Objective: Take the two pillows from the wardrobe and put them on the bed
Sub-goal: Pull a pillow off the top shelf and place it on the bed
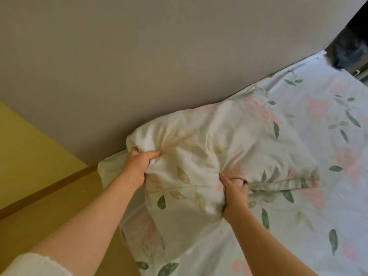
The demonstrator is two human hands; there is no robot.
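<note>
A floral pillow (191, 156) in a cream case with pink flowers and green leaves lies at the head of the bed (328, 156), against the wall. My left hand (137, 166) grips its upper left corner, fingers bunched into the fabric. My right hand (235, 194) clutches the lower middle of the same pillow. A second pillow (264, 124) with the same print seems to lie just behind it, toward the right, partly covered. The wardrobe is out of sight.
A grey wall (139, 66) runs along the far side of the bed. A wooden headboard (49, 212) and a yellow wall (23, 156) stand at the left. A dark opening (350, 50) shows at the top right corner.
</note>
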